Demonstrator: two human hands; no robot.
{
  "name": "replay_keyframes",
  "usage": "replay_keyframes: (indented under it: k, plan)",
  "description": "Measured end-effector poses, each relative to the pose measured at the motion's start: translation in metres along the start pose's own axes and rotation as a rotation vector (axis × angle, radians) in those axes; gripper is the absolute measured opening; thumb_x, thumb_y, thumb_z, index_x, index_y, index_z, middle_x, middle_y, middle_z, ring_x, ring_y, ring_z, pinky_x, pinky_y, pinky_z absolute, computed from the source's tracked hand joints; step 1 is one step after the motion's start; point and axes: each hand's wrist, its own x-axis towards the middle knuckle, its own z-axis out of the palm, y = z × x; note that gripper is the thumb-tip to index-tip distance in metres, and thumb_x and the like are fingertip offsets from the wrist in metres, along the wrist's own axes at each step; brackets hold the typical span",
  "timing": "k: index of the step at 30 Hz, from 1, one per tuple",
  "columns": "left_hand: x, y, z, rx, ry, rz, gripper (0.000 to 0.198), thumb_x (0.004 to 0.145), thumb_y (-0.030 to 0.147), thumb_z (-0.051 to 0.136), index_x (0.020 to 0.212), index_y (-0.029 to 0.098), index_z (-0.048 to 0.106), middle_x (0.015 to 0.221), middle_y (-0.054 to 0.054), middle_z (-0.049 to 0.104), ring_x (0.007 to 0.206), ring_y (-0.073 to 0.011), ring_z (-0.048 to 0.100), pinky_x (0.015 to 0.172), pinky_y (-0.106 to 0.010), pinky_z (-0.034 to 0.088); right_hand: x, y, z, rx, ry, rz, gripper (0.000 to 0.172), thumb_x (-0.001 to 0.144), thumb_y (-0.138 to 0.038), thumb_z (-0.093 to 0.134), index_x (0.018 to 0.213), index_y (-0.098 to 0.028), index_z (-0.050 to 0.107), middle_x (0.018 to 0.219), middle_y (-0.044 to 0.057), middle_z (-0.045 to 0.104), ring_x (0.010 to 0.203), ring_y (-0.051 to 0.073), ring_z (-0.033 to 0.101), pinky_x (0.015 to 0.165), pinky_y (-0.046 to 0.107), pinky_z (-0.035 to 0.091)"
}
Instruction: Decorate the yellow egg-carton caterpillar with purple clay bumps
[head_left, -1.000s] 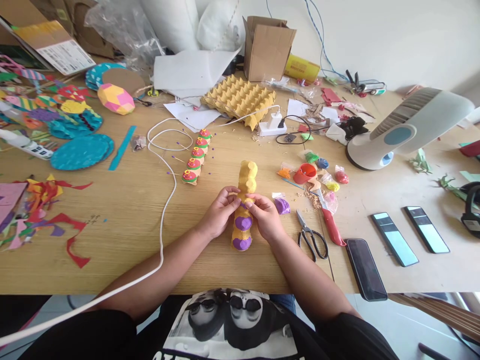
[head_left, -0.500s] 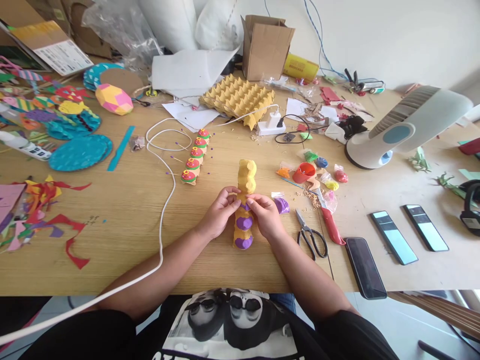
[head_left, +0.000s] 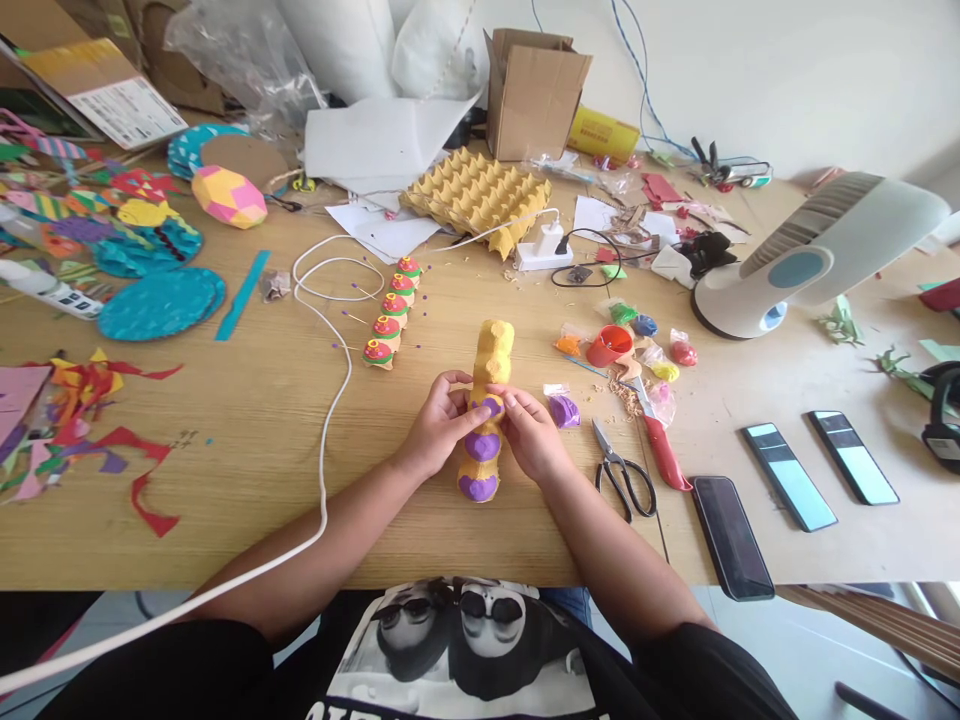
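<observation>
Yellow bumpy strip [head_left: 493, 370] at the table's [head_left: 405, 545] near middle, left hand [head_left: 441, 425] gripping one side, thumb at the uppermost purple patch [head_left: 493, 404]; right hand [head_left: 535, 432] pinching opposite. Light, even pressure should bed edges without denting.

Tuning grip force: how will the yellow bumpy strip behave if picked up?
Probably light: the yellow bumpy strip resembles the egg tray behind. Likely stiff: it looks molded and straight. Its purple patches, apparently clay, might dent.

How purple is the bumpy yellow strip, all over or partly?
Partly: the yellow strip has three purple bumps, but its far end is yellow.
</observation>
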Motion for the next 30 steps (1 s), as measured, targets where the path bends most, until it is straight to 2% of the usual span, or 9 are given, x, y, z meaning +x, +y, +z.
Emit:
replay_keyframes:
  k: [4, 10, 18, 22, 25, 30]
  plan:
    - [0.0004, 0.0, -0.0016, -0.036, -0.01, 0.005, 0.053, 0.077, 0.031, 0.086, 0.113, 0.025, 0.048, 0.085, 0.002, 0.072, 0.078, -0.0139, 0.068, 0.074, -0.025, 0.05, -0.0016, -0.0018, -0.0013, 0.002, -0.025, 0.016, 0.035, 0.079, -0.048, 0.082, 0.104, -0.025, 0.078, 0.087, 0.0, 0.07, 0.075, 0.013, 0.059, 0.07, 0.026, 0.048]
    - [0.0005, 0.0007, -0.0029, -0.067, -0.006, 0.005, 0.047, 0.08, 0.031, 0.083, 0.11, 0.025, 0.047, 0.085, 0.001, 0.075, 0.079, -0.0144, 0.07, 0.074, -0.026, 0.051, -0.0041, -0.0041, 0.0025, 0.061, -0.041, 0.041, 0.035, 0.073, -0.038, 0.088, 0.103, -0.025, 0.078, 0.093, 0.0, 0.074, 0.081, 0.014, 0.063, 0.075, 0.026, 0.052]
    - [0.0014, 0.0049, 0.0008, -0.178, -0.032, -0.109, 0.051, 0.075, 0.029, 0.087, 0.11, 0.024, 0.05, 0.085, 0.003, 0.073, 0.075, -0.0132, 0.068, 0.071, -0.025, 0.052, -0.0011, -0.0014, 0.0004, 0.143, -0.047, 0.111, 0.033, 0.067, -0.032, 0.092, 0.095, -0.024, 0.078, 0.081, -0.002, 0.073, 0.073, 0.013, 0.064, 0.072, 0.027, 0.053]
    - [0.0025, 0.0056, -0.0008, -0.206, -0.043, -0.136, 0.049, 0.079, 0.035, 0.084, 0.112, 0.023, 0.051, 0.09, 0.001, 0.072, 0.077, -0.0129, 0.068, 0.069, -0.024, 0.052, -0.0009, -0.0019, 0.0003, 0.164, -0.038, 0.126, 0.035, 0.07, -0.034, 0.091, 0.099, -0.023, 0.077, 0.084, -0.001, 0.075, 0.073, 0.013, 0.064, 0.071, 0.026, 0.053]
    - [0.0038, 0.0054, -0.0032, -0.203, -0.055, -0.127, 0.05, 0.082, 0.039, 0.081, 0.117, 0.024, 0.05, 0.095, 0.0, 0.073, 0.077, -0.0136, 0.069, 0.069, -0.025, 0.053, -0.001, -0.0025, 0.0007, 0.145, -0.049, 0.109, 0.038, 0.073, -0.037, 0.089, 0.106, -0.024, 0.076, 0.092, 0.0, 0.076, 0.08, 0.014, 0.066, 0.074, 0.026, 0.053]
    - [0.0073, 0.0059, -0.0058, -0.122, -0.057, -0.071, 0.063, 0.071, 0.027, 0.09, 0.117, 0.023, 0.047, 0.089, 0.001, 0.074, 0.08, -0.0144, 0.071, 0.072, -0.024, 0.053, 0.0006, -0.0006, 0.0006, 0.023, -0.092, 0.0, 0.044, 0.072, -0.033, 0.09, 0.112, -0.027, 0.073, 0.098, -0.001, 0.076, 0.09, 0.015, 0.068, 0.085, 0.028, 0.054]
